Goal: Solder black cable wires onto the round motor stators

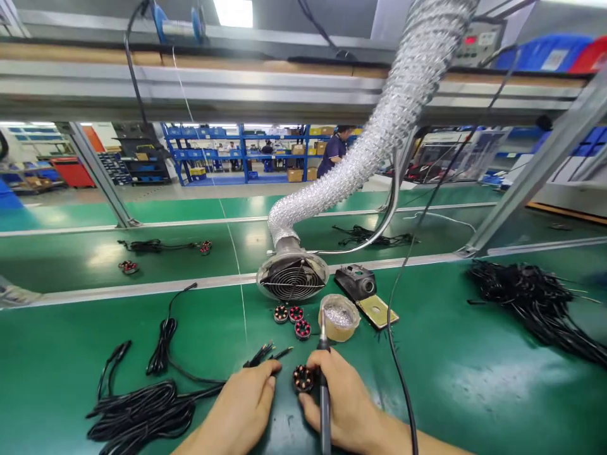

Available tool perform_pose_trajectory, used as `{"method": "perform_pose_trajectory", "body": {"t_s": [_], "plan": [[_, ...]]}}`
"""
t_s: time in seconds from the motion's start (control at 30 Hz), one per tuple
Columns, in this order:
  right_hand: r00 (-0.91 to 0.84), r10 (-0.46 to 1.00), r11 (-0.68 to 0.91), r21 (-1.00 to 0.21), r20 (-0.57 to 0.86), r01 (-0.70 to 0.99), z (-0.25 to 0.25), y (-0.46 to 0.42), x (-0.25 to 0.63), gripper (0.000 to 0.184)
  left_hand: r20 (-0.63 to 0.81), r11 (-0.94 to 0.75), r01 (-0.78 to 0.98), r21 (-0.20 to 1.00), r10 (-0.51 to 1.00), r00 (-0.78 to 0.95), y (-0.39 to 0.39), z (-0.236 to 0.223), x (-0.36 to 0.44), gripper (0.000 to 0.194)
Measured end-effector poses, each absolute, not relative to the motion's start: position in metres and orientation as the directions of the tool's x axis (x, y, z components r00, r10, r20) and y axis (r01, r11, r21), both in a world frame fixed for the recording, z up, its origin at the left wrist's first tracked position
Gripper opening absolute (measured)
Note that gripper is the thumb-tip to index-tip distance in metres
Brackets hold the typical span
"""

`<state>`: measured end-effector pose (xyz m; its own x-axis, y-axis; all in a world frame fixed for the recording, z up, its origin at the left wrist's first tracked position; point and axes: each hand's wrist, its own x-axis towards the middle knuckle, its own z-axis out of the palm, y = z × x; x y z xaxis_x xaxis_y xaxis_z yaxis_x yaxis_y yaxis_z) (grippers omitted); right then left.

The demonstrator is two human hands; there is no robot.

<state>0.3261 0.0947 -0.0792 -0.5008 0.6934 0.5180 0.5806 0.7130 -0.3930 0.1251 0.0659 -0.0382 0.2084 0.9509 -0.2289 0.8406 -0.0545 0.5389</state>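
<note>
My left hand (249, 401) is closed over several black cables, whose stripped, coloured wire ends (265, 352) stick out past the fingers. A soldering iron (324, 398) lies in my right hand (344, 398), its tip pointing away from me towards a tub (348, 333) of silvery material. The thumb and fingers of the same hand are also at a small round black part (302, 378) with copper-coloured contacts in a ring. Just beyond are three similar round parts, one with copper-coloured contacts (281, 314) and two with red ones (302, 329).
A fume extractor hood (293, 278) on a silver flexible duct (351, 151) stands behind the parts. Beside the tub is a soldering iron stand (355, 281) with a yellow sponge (378, 311). Coiled cables (142, 411) lie left, a cable heap (535, 303) right. Thin wire hangs from a spool (177, 26).
</note>
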Motion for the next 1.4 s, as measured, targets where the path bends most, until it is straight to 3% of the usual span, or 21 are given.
{"method": "perform_pose_trajectory", "body": {"t_s": [0.17, 0.37, 0.63, 0.83, 1.03, 1.27, 1.4], "plan": [[-0.635, 0.623, 0.774, -0.483, 0.458, 0.411, -0.081, 0.080, 0.325, 0.047, -0.173, -0.107, 0.754, 0.648, 0.943, 0.283, 0.060, -0.037, 0.121, 0.042], [-0.695, 0.571, 0.772, -0.573, 0.436, 0.275, -0.082, 0.088, 0.321, 0.039, -0.214, -0.087, 0.769, 0.633, 0.935, 0.282, 0.060, -0.031, 0.120, 0.035], [-0.688, 0.553, 0.794, -0.548, 0.469, 0.265, -0.079, 0.083, 0.310, 0.035, -0.270, -0.074, 0.804, 0.589, 0.920, 0.283, 0.061, -0.029, 0.119, 0.015], [-0.647, 0.557, 0.810, -0.514, 0.521, 0.284, -0.081, 0.082, 0.312, 0.028, -0.440, 0.122, 0.735, 0.667, 0.860, 0.258, 0.063, -0.025, 0.108, 0.019], [-0.634, 0.535, 0.833, -0.473, 0.558, 0.286, -0.079, 0.081, 0.310, 0.026, -0.450, 0.180, 0.718, 0.672, 0.870, 0.202, 0.056, -0.032, 0.116, 0.020], [-0.630, 0.585, 0.794, -0.520, 0.511, 0.316, -0.080, 0.082, 0.311, 0.024, -0.556, 0.456, 0.349, 0.819, 0.781, 0.285, 0.065, -0.040, 0.106, 0.023], [-0.630, 0.604, 0.776, -0.541, 0.488, 0.325, -0.078, 0.082, 0.311, 0.026, -0.546, 0.366, 0.525, 0.768, 0.802, 0.241, 0.065, -0.032, 0.104, 0.022]]}}
